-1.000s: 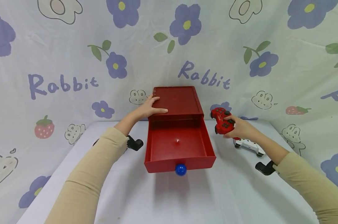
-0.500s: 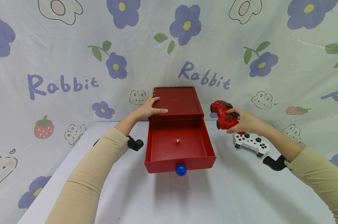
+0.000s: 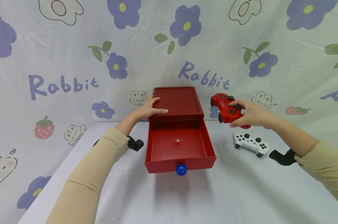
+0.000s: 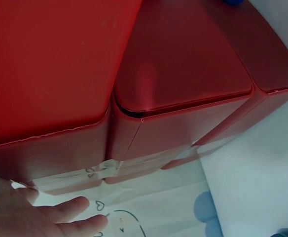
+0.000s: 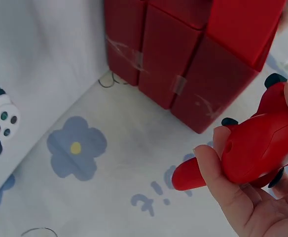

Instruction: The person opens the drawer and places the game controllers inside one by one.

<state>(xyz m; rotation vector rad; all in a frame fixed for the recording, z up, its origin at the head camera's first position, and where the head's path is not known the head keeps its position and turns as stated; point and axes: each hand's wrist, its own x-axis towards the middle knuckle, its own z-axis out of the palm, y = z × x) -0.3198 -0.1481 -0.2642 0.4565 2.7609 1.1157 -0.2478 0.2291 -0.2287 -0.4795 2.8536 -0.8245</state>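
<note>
A red drawer box (image 3: 174, 99) stands at the back of the white table, its front drawer (image 3: 178, 143) pulled out with nothing inside. A blue ball knob (image 3: 181, 170) sits on the drawer's front. My left hand (image 3: 147, 109) rests on the box's upper left edge, thumb and fingers spread. In the left wrist view its straight fingers (image 4: 80, 224) show beside the box. Right of the box, my right hand (image 3: 250, 115) grips a red game controller (image 3: 226, 107) in the air. Its handle and back (image 5: 262, 148) show in the right wrist view.
A white game controller (image 3: 250, 144) lies on the table (image 3: 225, 193), below and right of the red one. Behind the box hangs a pale curtain (image 3: 146, 59) printed with flowers and rabbits. Black wrist mounts (image 3: 282, 157) stick out from the sleeves.
My right hand has risen with the red controller and shifted slightly right, uncovering more of the white controller. The left hand and the drawer have stayed put.
</note>
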